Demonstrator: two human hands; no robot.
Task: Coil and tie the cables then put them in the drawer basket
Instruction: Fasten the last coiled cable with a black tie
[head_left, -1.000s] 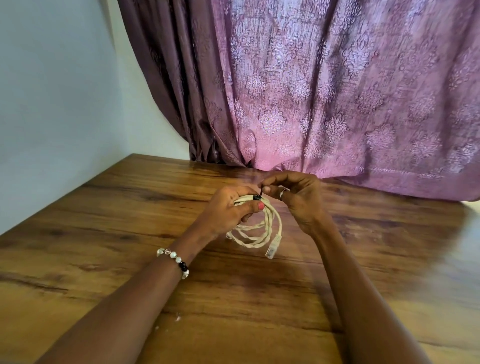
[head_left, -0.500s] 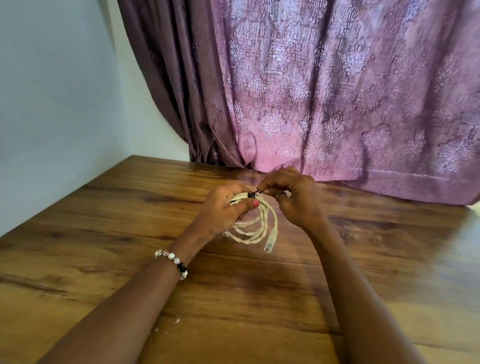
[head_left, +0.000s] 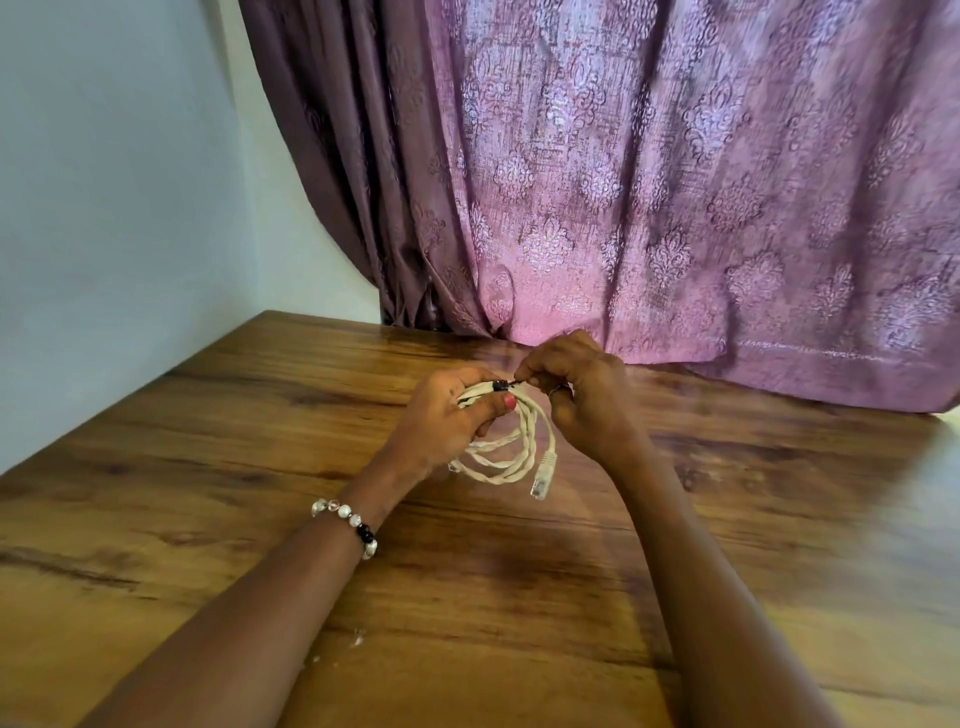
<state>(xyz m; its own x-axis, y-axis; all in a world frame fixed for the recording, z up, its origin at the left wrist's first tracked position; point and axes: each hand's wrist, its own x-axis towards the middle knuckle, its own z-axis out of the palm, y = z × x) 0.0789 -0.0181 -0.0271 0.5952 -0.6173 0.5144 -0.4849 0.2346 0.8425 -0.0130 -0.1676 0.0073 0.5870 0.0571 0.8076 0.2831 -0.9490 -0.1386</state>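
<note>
Both hands rose; one cable

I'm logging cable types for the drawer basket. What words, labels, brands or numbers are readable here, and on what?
None can be read.
Cable: no print visible on its jacket.
Plug: no marking legible.
Black tie: plain.
Curtain: only a floral pattern, no text.

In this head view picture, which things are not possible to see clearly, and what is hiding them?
- Black tie: too small; whether it is fastened cannot be told, and the right hand covers its end.
- Coiled cable: its top is hidden inside the left hand, so its loops cannot be counted.
- Second plug: only one connector shows plainly.
- Drawer basket: not in the frame.
- Table, right side: blurred.
</note>
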